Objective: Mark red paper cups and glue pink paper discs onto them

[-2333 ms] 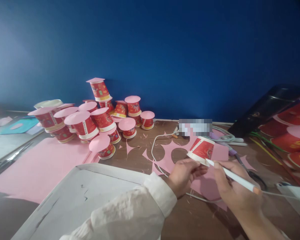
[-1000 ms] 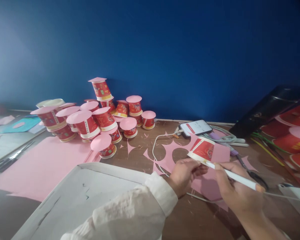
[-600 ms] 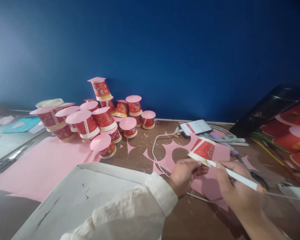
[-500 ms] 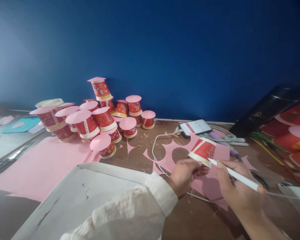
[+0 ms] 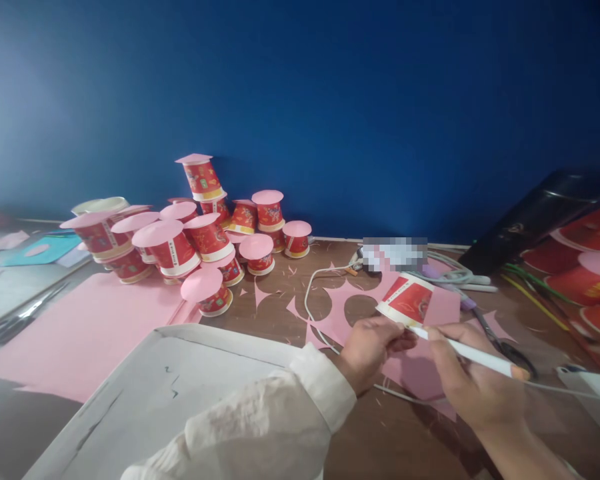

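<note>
One red cup (image 5: 409, 299), tilted, wide end down, above pink scrap (image 5: 444, 308). Left hand (image 5: 370, 350) pinching its rim, forearm in from lower left. Right hand (image 5: 475, 377) clasping white pen (image 5: 483, 356) in writing grip, slanted, tip at rim. Disc-topped cups (image 5: 173, 257) well off left.

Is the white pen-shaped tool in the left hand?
No, the right hand holds the white pen-shaped tool; the left hand holds the red cup.
</note>
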Action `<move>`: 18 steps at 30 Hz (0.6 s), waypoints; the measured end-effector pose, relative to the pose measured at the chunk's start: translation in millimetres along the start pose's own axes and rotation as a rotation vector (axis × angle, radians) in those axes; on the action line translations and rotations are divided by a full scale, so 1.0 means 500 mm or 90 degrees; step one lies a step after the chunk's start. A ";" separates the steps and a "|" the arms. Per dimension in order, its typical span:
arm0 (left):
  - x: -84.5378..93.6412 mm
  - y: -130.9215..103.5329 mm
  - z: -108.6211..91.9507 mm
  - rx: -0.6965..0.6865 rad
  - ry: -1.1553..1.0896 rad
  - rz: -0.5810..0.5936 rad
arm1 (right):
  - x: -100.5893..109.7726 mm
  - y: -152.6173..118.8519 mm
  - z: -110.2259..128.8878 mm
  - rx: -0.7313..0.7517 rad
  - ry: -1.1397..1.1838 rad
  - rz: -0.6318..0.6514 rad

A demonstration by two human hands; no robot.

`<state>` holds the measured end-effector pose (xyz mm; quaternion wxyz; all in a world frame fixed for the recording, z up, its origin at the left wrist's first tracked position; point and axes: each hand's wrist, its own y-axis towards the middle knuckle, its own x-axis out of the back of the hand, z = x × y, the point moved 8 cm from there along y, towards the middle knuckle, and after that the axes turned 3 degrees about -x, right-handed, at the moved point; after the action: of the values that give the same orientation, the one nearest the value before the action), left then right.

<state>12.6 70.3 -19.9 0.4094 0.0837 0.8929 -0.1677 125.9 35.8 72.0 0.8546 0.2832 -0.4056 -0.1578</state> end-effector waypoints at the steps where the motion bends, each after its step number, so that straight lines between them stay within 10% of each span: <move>1: 0.001 0.001 0.001 0.001 0.001 -0.001 | 0.000 -0.001 -0.003 -0.008 -0.006 -0.005; 18: 0.010 0.007 0.014 0.008 0.047 -0.003 | 0.001 0.003 0.001 -0.013 0.033 0.011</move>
<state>15.2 71.2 -28.7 0.3751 0.0906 0.9066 -0.1709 125.9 36.6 73.4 0.8691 0.2750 -0.3840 -0.1472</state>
